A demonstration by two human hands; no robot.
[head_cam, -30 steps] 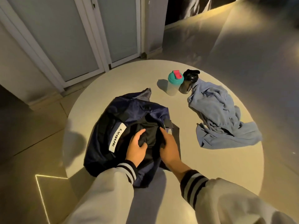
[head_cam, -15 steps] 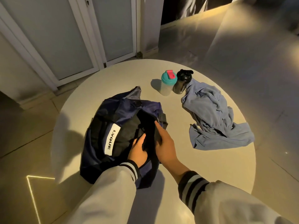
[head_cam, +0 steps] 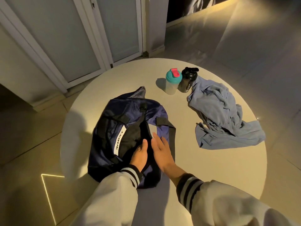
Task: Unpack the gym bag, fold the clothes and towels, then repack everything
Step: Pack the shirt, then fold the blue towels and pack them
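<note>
The left hand (head_cam: pixel 139 154) lay on the near end of the navy gym bag (head_cam: pixel 133 111), wrist bent so that the back of the hand faced up and the thumb (head_cam: pixel 144 143) pointed away from the body along the edge of the dark opening. Its fingers ran leftward into the black fabric (head_cam: pixel 130 137) there and were lost in shadow, so whether they gripped that fabric could not be told. The right hand (head_cam: pixel 160 149) was just beside it, the two hands almost touching, with its palm turned toward the left hand. Its fingers (head_cam: pixel 156 139) were straight and close together and held nothing, their tips over the bag's right edge; whether they touched the cloth was unclear. Both forearms came in from the near edge in pale sleeves (head_cam: pixel 114 196) with dark striped cuffs. The bag's white label (head_cam: pixel 119 141) lay just left of the left thumb, and a black strap (head_cam: pixel 169 128) looped just right of the right fingertips. Well beyond those fingertips and to the right, a crumpled blue garment (head_cam: pixel 223 115) sprawled on the round table (head_cam: pixel 211 168). Farther ahead of the fingers a teal-lidded shaker (head_cam: pixel 172 82) stood upright, with a black bottle (head_cam: pixel 188 80) at its right side against the garment's far end.
</note>
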